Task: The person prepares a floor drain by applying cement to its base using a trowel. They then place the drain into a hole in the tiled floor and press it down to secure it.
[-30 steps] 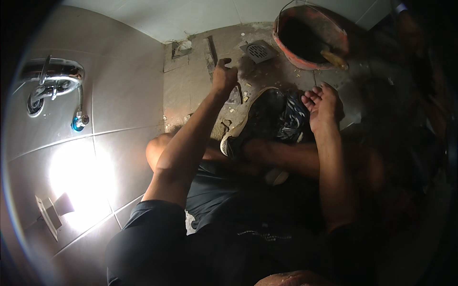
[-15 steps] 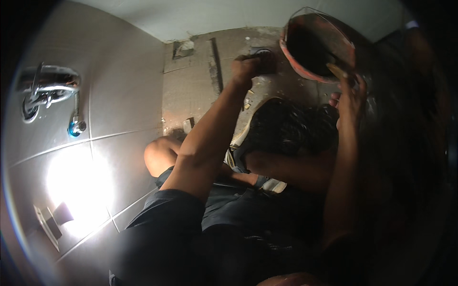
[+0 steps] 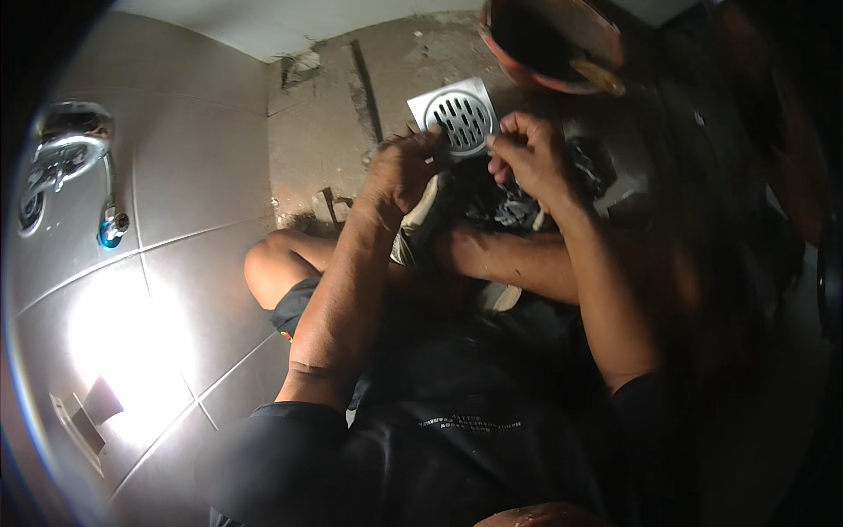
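A square metal floor drain cover [image 3: 485, 92] with a round slotted grate is tilted up and lit in front of me. My left hand [image 3: 402, 171] grips its near left corner between thumb and fingers. At its near right edge, the fingers of my right hand [image 3: 529, 156] are curled in a pinch. Beyond my right hand stands a dirty orange bucket [image 3: 502, 54], dark inside. A tool with a wooden handle [image 3: 599, 75] leans in the bucket, its handle over the near rim; its head is hidden.
Crumpled black plastic [image 3: 590, 167] lies below my right hand, by my bent legs. The rough floor [image 3: 307, 145] has a long groove [image 3: 364, 92] and small rubble pieces [image 3: 323, 206]. A chrome tap fitting [image 3: 75, 132] and a bright lamp [image 3: 104, 400] are along the tiled left wall.
My right hand has left the tool handle at the bucket and come left to the drain cover. My left hand has drawn the cover nearer and turned its grate into the light.
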The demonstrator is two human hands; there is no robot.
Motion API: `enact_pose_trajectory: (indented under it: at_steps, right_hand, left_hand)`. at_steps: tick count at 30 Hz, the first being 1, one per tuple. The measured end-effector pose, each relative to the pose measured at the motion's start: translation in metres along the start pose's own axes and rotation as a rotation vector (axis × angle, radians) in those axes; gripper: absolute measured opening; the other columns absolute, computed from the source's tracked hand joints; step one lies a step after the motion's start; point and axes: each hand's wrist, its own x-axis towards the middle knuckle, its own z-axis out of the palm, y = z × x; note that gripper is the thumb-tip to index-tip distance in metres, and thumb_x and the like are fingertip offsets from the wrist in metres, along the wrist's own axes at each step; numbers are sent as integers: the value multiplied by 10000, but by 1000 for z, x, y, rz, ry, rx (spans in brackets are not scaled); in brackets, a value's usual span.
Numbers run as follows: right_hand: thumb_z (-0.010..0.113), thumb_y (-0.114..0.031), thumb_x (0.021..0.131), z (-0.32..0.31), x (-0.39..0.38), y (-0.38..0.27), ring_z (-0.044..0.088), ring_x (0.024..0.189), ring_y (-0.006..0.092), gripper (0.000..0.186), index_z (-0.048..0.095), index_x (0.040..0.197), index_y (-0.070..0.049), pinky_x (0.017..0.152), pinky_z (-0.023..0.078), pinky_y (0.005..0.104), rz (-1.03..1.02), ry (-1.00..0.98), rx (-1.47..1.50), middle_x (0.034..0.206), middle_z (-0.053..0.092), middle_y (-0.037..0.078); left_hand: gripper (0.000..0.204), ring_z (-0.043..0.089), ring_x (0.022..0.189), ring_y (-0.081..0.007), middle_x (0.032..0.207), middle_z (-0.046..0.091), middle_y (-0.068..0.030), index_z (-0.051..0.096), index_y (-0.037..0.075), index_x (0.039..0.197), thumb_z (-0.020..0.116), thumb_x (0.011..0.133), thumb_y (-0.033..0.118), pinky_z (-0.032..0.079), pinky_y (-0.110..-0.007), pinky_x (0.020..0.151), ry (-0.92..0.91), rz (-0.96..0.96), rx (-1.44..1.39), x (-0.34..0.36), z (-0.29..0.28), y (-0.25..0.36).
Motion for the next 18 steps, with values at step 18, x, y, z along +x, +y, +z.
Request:
enact_pose_trajectory:
  at_steps: [18]
  right_hand:
    - [720,-91,916,-115,-130,-25,625,580,155,126,629,977,-28,507,491,281,56,425,450,765,683,89]
  left_hand:
    - [292,741,914,-294,986,752,-170,688,19,1100,542,1038,264,597,-412,836,-35,99,1030,14,87,-70]
